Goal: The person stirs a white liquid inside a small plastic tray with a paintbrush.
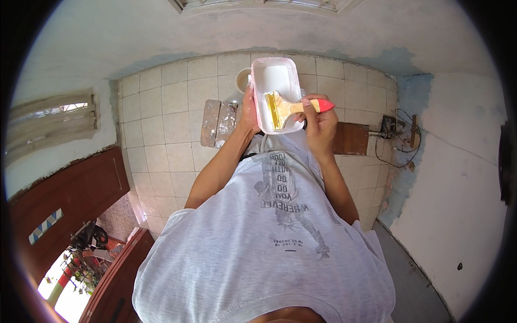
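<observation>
My left hand (pixel 250 110) grips the left side of a white rectangular paint tub (pixel 295 81), its fingers partly hidden beneath it. White paint (pixel 273 75) covers the tub's floor. In my right hand (pixel 320 125) is a paintbrush (pixel 293 107) with a yellow and red handle, fingers wrapped round the grip. The brush lies sideways over the near half of the tub, its yellow-edged head pointing left. Whether the bristles touch the paint I cannot tell.
Behind the tub a round pale bucket (pixel 243 81) stands on the tiled floor (pixel 156 129). Paint-spotted boards (pixel 217 123) lie to the left, a brown board (pixel 351 139) to the right. Loose cables (pixel 396 153) hang near the right wall. A brown door (pixel 70 188) is at lower left.
</observation>
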### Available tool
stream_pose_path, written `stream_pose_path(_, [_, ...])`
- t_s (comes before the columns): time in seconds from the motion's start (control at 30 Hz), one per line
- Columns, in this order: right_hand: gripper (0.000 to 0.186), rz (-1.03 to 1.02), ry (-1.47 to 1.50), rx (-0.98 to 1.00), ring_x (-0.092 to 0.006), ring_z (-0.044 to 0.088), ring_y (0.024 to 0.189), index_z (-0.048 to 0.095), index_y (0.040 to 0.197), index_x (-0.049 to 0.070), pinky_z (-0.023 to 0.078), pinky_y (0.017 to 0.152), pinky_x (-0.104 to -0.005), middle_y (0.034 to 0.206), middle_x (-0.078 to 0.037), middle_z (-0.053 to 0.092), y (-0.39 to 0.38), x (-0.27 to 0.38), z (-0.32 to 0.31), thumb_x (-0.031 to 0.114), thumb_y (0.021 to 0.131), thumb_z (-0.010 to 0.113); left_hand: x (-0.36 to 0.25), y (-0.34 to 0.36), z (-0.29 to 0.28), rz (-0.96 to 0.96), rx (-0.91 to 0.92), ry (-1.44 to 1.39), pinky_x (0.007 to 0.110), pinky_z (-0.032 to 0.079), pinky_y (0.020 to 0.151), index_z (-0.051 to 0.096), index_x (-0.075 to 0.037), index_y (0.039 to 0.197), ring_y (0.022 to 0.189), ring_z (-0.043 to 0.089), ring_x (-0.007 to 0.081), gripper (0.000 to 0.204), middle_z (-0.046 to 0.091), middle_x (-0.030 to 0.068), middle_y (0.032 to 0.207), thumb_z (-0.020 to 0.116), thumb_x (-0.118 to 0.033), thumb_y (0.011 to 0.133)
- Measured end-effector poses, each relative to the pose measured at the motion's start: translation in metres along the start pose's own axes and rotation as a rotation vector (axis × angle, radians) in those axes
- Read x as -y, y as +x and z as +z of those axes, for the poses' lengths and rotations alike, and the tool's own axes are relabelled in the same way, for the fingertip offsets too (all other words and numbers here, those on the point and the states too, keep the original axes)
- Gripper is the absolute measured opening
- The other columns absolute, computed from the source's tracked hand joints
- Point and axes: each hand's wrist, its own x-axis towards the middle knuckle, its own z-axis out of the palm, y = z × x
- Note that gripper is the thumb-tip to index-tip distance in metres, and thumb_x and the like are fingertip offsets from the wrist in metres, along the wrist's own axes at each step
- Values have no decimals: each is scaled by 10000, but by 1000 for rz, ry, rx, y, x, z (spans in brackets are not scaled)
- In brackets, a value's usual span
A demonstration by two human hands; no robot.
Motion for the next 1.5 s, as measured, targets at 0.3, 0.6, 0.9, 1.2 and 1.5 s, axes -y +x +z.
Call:
stream_pose_path(0.3, [169,119,155,-78,-144,661,724,627,1145,-16,500,682,-273,939,-110,719,4,-13,-16,143,1097,603,-2,3,-10,-58,44,-47,503,572,1072,507,-48,1520,1213,697,340,786,656,199,1402,373,-676,1067])
stream_pose_path(0.6, [173,16,125,-108,-162,670,727,627,1156,-36,505,671,-276,977,-129,719,10,5,-29,124,1097,595,0,4,5,-27,58,-10,520,544,1124,455,-63,1576,1299,660,344,792,621,189,1471,340,-668,1078])
stream_pose_path(0.9, [84,-325,-403,-99,-173,698,734,679,1075,-11,556,682,-309,969,-126,722,38,42,-26,16,996,682,2,4,16,-2,-26,158,526,545,1124,437,-74,1595,1331,637,343,811,585,171,1519,349,-679,1062])
stream_pose_path(1.2, [97,-420,-602,-38,-253,691,716,675,1032,5,555,641,-354,942,-141,692,56,20,6,-4,939,702,8,10,5,-29,0,35,530,533,1132,470,-65,1575,1342,631,340,717,585,171,1524,336,-589,1105])
stream_pose_path(1.5, [52,-203,-234,-93,-161,732,717,683,1032,-43,591,643,-296,959,-115,713,46,-1,2,-11,1010,648,3,7,7,-1,44,31,506,510,1166,399,-65,1613,1378,600,328,751,545,177,1559,309,-610,1104])
